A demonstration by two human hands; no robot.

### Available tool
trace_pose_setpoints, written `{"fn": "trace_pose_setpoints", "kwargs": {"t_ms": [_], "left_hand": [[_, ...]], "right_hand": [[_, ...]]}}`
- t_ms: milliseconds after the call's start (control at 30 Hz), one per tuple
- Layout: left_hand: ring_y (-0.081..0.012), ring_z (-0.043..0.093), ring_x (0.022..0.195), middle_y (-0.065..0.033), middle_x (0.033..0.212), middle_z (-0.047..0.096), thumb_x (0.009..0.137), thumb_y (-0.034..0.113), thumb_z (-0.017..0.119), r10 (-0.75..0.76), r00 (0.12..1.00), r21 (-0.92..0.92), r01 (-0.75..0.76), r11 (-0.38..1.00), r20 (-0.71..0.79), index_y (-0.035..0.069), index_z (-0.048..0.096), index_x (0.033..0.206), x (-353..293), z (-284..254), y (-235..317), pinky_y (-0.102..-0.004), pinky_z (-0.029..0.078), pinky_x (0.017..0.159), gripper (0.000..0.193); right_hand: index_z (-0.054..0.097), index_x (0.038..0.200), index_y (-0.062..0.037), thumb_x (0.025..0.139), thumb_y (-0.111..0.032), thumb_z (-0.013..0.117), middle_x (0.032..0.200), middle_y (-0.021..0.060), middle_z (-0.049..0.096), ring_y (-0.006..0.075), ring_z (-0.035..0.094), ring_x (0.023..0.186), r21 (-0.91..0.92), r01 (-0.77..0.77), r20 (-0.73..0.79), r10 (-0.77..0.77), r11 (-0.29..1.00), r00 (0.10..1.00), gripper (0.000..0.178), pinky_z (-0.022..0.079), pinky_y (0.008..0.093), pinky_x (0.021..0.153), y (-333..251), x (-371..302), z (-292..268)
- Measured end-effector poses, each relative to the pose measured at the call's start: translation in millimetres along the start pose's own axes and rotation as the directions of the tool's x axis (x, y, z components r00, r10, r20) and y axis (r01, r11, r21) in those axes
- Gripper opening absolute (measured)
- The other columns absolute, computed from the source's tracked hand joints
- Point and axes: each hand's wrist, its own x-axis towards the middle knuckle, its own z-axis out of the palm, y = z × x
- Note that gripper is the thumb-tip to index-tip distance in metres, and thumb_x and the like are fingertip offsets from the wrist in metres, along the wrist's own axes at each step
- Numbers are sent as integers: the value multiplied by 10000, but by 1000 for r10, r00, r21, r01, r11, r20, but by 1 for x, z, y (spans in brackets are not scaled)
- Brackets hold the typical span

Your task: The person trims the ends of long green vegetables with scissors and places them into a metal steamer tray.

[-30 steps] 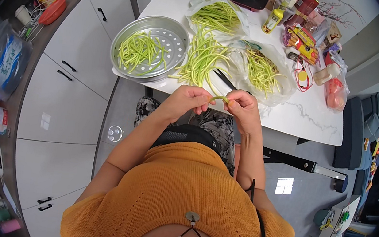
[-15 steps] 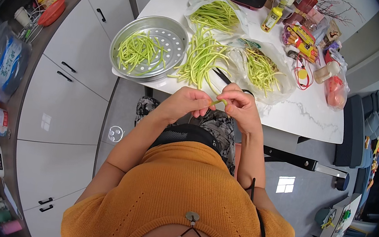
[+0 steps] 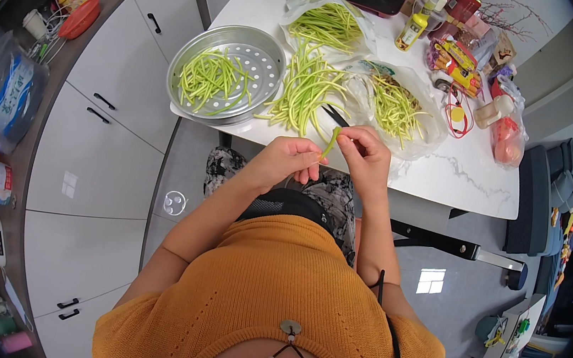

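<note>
Just off the table's near edge, my left hand [image 3: 287,161] pinches the lower end of a short green stem [image 3: 331,144], which looks like a garlic scape. My right hand [image 3: 366,158] is closed at the stem's upper end, thumb against forefinger. Beyond the hands lies a loose heap of long green stems [image 3: 304,95]. Black scissors [image 3: 336,116] rest beside it, their handles hidden behind my right hand. To the left, a round metal steamer pan with holes [image 3: 265,69] holds short cut pieces [image 3: 206,77]. A plastic bag [image 3: 424,135] on the right contains thinner, yellowish stems [image 3: 395,106].
Another plastic bag of green stems [image 3: 327,25] lies farther back on the white marbled table [image 3: 482,185]. Near it stand a yellow bottle [image 3: 411,30], snack packets [image 3: 454,67] and a bag of reddish fruit [image 3: 506,145]. White cabinets [image 3: 98,170] run along the left.
The stem has turned from nearly level to upright between my hands. My right hand has shifted slightly; the left still pinches the stem. The heap and pan look unchanged.
</note>
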Motion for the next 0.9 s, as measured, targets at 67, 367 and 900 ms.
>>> {"fn": "trace_pose_setpoints", "kwargs": {"t_ms": [67,367,900], "left_hand": [[-64,523,606,-17,731,611,913,213,554,-6,1000,21,7,1000,-14,3,613,982,0,0,0,-185,410,576,228],[-74,537,600,-25,732,613,929,220,521,44,991,67,-36,997,-125,15,590,972,0,-2,-5,-188,415,574,220],[-85,544,768,-30,867,596,950,190,506,345,675,-14,-466,885,-652,6,586,1016,9,-51,5,-208,428,693,212]], "right_hand": [[670,887,-23,805,-74,675,795,25,609,61,473,594,-63,-2,1,3,998,1000,96,390,197,538,-3,-3,2],[665,930,-46,785,-65,678,766,38,618,85,489,546,-211,-26,50,37,977,998,147,406,217,516,-12,-2,1],[674,907,-13,824,-114,653,710,-1,607,55,476,573,-193,-233,344,288,953,894,133,393,220,520,2,-7,-28]]}}
